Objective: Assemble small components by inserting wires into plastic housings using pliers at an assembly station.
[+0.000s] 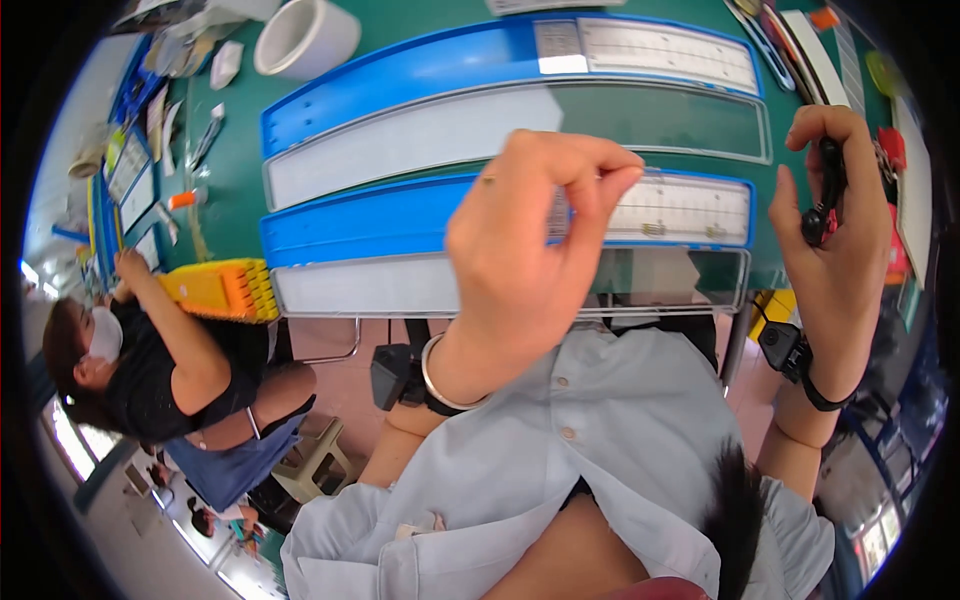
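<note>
My left hand (pixel 525 235) is in a pinch above the nearer blue case (pixel 360 228), thumb and forefinger pressed together. Whatever lies between those fingertips is too small to make out. Over at the right, my right hand (pixel 845 215) curls around a small black tool (pixel 827 190) with rounded ends, held against the palm. The nearer case has a white ruled panel (pixel 690 212) with small parts on it, partly behind my left hand. Its clear-edged lid (pixel 365 287) lies along the front edge of the table.
A farther blue case (pixel 420 72) and its clear lid (pixel 665 118) lie behind. A white cup (pixel 306 40) stands at the back left, near an orange-capped bottle (pixel 187 199). A yellow-orange ridged block (pixel 225 288) sits at left, beside a masked co-worker (pixel 150 370).
</note>
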`<state>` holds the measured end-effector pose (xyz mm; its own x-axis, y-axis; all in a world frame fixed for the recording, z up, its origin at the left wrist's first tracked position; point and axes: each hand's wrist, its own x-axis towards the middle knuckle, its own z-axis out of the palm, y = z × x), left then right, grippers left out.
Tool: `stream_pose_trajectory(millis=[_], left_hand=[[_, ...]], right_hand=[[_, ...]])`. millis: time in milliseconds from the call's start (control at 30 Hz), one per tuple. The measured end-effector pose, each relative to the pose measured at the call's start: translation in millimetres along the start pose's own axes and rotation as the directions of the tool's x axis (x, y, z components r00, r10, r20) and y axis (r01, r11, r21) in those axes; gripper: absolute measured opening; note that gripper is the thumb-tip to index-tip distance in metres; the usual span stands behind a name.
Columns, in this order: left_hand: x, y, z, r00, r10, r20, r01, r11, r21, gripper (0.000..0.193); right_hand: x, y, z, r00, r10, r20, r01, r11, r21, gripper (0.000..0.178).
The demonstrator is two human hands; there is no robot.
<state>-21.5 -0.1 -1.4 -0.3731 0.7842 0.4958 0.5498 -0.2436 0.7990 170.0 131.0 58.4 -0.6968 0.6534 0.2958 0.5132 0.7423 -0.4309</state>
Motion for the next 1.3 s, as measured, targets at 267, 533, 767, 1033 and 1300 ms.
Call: stream_pose_trajectory(millis=[267, 533, 767, 1033, 1300], left_hand=[[6, 2, 5, 0.995, 0.059, 0.084, -0.066, 0.994, 0.082, 0.042], [11, 12, 0, 0.989, 0.141, -0.033, -0.136, 0.981, 0.138, 0.045], [4, 3, 3, 0.978, 0.163, 0.127, -0.192, 0.942, 0.276, 0.045], [-9, -7, 4, 0.966, -0.065, 0.25, 0.043, 0.995, 0.092, 0.047], [-14, -10, 7, 0.972, -0.107, 0.207, 0.106, 0.994, 0.014, 0.052]], right_hand=[[-33, 22, -5, 0.953, -0.135, -0.271, 0.201, 0.952, 0.233, 0.031], [-52, 37, 24, 0.949, 0.106, -0.297, 0.03, 0.907, 0.419, 0.052], [-51, 38, 36, 0.961, 0.152, -0.232, 0.039, 0.755, 0.654, 0.049], [-49, 29, 40, 0.984, 0.143, 0.105, -0.17, 0.598, 0.783, 0.044], [-45, 21, 46, 0.974, 0.168, 0.151, -0.222, 0.597, 0.771, 0.042]])
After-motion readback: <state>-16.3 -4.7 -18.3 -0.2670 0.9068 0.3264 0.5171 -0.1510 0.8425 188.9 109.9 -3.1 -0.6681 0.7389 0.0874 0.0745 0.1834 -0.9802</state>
